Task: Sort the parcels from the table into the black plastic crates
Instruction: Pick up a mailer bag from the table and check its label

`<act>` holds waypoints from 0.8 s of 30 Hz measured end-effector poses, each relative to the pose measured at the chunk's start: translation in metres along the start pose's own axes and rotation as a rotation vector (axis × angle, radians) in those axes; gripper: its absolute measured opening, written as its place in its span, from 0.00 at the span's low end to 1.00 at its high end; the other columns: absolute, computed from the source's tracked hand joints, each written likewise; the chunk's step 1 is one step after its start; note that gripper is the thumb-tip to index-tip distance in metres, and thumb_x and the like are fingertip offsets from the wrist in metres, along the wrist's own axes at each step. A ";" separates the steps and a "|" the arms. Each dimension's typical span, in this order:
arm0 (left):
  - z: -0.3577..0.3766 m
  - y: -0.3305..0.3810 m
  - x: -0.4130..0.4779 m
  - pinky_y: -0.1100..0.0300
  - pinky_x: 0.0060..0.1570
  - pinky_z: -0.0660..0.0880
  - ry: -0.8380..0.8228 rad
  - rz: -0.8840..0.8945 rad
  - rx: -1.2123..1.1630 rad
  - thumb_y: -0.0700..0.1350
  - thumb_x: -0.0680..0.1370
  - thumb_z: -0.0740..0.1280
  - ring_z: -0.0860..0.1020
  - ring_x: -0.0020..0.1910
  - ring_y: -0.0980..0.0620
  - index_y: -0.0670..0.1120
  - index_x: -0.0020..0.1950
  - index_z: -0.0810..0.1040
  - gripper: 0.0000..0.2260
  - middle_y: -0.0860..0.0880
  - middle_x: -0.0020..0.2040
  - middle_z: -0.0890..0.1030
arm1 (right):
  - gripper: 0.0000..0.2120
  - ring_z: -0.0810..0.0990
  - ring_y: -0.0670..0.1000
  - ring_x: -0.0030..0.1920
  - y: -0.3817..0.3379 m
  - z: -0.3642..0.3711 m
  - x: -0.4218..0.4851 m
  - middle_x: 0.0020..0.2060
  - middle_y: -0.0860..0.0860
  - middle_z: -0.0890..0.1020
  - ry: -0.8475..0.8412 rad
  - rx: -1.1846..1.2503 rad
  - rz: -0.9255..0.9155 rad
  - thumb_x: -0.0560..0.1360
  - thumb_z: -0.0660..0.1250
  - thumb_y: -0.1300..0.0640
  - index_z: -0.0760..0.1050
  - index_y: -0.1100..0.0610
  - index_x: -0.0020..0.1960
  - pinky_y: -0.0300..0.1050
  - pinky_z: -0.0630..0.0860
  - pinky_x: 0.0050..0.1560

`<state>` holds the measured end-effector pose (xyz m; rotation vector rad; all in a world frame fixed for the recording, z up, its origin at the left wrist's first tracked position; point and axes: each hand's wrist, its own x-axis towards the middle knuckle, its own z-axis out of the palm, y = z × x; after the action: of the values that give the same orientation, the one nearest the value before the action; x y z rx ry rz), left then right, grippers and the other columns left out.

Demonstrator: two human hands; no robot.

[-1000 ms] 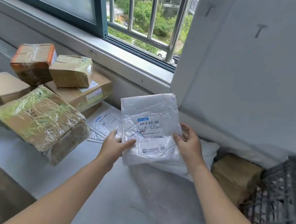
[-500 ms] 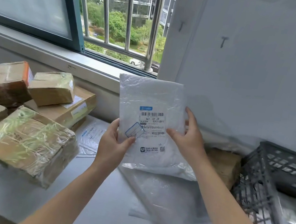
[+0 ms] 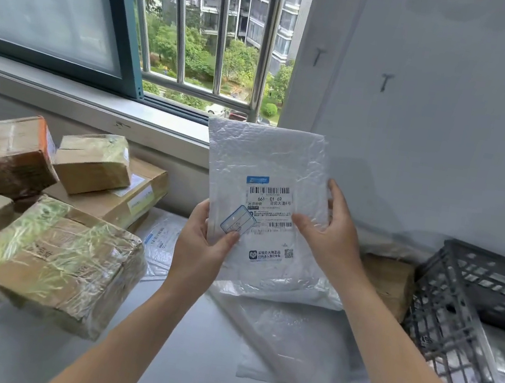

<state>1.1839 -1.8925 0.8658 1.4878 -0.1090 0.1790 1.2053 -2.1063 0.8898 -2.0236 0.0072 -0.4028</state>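
Note:
I hold a white plastic mailer bag [image 3: 268, 167] upright above the table, its barcode label facing me. My left hand [image 3: 200, 246] pinches its lower left edge, thumb on the front. My right hand [image 3: 333, 236] grips its right side, thumb over the label. A black plastic crate [image 3: 456, 307] stands at the right edge of the table with a silvery bag inside. Several taped cardboard parcels [image 3: 54, 260] are stacked at the left. Another white mailer [image 3: 293, 345] lies flat on the table under my arms.
A brown parcel [image 3: 391, 284] sits between the held bag and the crate, against the wall. A flat white mailer [image 3: 161, 243] lies by the cardboard stack. The windowsill and barred window [image 3: 200, 52] run behind the table. A white wall stands at the right.
Both hands have lifted the white mailer off the table and tilted it upright, label toward me. The view has tilted upward.

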 end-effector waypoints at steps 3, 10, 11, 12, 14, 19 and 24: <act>-0.004 0.001 0.002 0.45 0.54 0.80 -0.001 0.003 -0.001 0.40 0.71 0.73 0.84 0.53 0.49 0.57 0.60 0.75 0.21 0.49 0.53 0.85 | 0.42 0.68 0.49 0.73 -0.005 0.001 -0.001 0.75 0.48 0.67 0.006 0.005 0.004 0.73 0.75 0.49 0.55 0.48 0.79 0.57 0.68 0.71; -0.011 0.005 0.005 0.51 0.51 0.81 -0.026 0.003 -0.014 0.32 0.75 0.71 0.84 0.51 0.51 0.54 0.61 0.74 0.22 0.48 0.53 0.85 | 0.41 0.70 0.51 0.72 -0.018 0.006 -0.004 0.73 0.49 0.69 0.034 0.008 0.004 0.73 0.75 0.53 0.56 0.51 0.79 0.57 0.69 0.70; -0.012 0.007 0.006 0.53 0.50 0.82 -0.030 0.001 -0.020 0.31 0.75 0.71 0.84 0.51 0.51 0.55 0.61 0.74 0.23 0.48 0.53 0.84 | 0.41 0.71 0.51 0.71 -0.020 0.006 -0.005 0.73 0.50 0.70 0.044 0.011 0.004 0.73 0.75 0.54 0.56 0.52 0.79 0.57 0.69 0.70; -0.012 0.007 0.007 0.55 0.49 0.82 -0.037 -0.002 -0.029 0.31 0.75 0.71 0.84 0.51 0.51 0.55 0.60 0.74 0.23 0.48 0.53 0.84 | 0.41 0.71 0.51 0.71 -0.022 0.005 -0.006 0.73 0.50 0.70 0.057 0.009 0.007 0.73 0.75 0.54 0.57 0.52 0.79 0.57 0.69 0.70; -0.010 0.009 0.008 0.59 0.47 0.81 -0.063 -0.008 -0.046 0.31 0.75 0.71 0.84 0.50 0.52 0.56 0.59 0.74 0.23 0.48 0.52 0.85 | 0.41 0.71 0.52 0.71 -0.025 0.002 -0.011 0.73 0.50 0.71 0.088 -0.005 0.011 0.73 0.75 0.54 0.57 0.52 0.79 0.57 0.69 0.70; 0.013 0.013 0.009 0.60 0.48 0.81 -0.161 -0.015 -0.073 0.30 0.75 0.70 0.84 0.49 0.54 0.56 0.57 0.73 0.22 0.50 0.50 0.85 | 0.41 0.69 0.52 0.73 -0.027 -0.021 -0.030 0.74 0.52 0.69 0.228 -0.091 0.019 0.73 0.75 0.55 0.57 0.55 0.79 0.58 0.68 0.71; 0.059 0.022 -0.009 0.62 0.46 0.81 -0.281 -0.015 -0.106 0.29 0.75 0.69 0.84 0.48 0.55 0.55 0.57 0.73 0.22 0.48 0.51 0.84 | 0.41 0.67 0.48 0.74 -0.022 -0.072 -0.058 0.75 0.48 0.67 0.336 -0.198 0.042 0.74 0.74 0.50 0.56 0.50 0.79 0.54 0.67 0.73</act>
<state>1.1732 -1.9506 0.8904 1.4006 -0.3288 -0.0484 1.1265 -2.1478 0.9232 -2.1221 0.3066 -0.7350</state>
